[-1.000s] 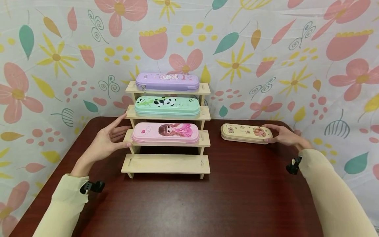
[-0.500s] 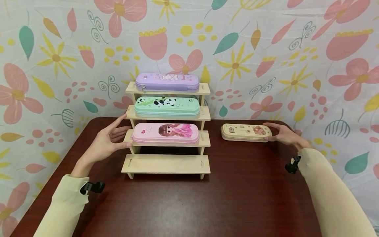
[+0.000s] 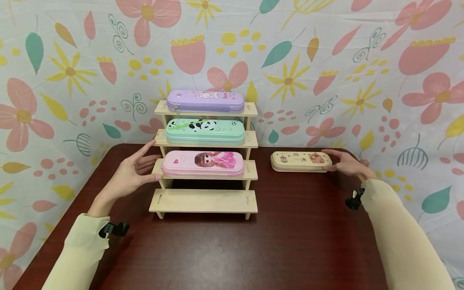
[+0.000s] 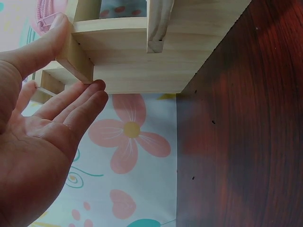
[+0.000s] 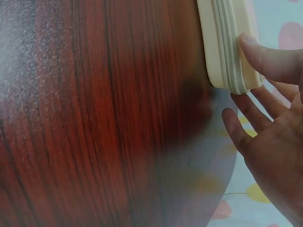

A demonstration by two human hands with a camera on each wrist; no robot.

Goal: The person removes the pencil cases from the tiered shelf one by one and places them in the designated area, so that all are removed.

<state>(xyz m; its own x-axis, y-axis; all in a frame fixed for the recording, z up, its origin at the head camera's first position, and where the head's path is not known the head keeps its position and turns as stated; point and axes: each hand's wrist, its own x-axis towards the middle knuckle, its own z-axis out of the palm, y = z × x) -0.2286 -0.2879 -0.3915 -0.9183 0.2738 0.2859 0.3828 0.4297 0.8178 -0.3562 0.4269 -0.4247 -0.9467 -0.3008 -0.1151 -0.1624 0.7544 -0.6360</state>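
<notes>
My left hand (image 3: 128,173) rests against the left side of a tiered wooden display stand (image 3: 203,200). Its fingers are fairly straight; thumb and fingertips touch the shelf ends, as the left wrist view also shows. At the right, my right hand (image 3: 348,163) pinches the right end of a cream pencil case (image 3: 299,161), which lies on the table. In the right wrist view the thumb presses one face of the case, beside its zipper (image 5: 229,52). Three cases sit on the upper shelves: purple (image 3: 204,100), mint with a panda (image 3: 204,130) and pink with a doll (image 3: 203,162).
The bottom shelf of the stand bears no case. A dark red-brown wooden table (image 3: 232,249) lies under everything. Behind it hangs a white cloth (image 3: 290,36) printed with flowers and leaves. Each wrist wears a small black camera.
The cream pencil case has turned slightly, its right end shifting back, so it lies straighter. My right hand and forearm have moved a little left. The left hand stays against the stand.
</notes>
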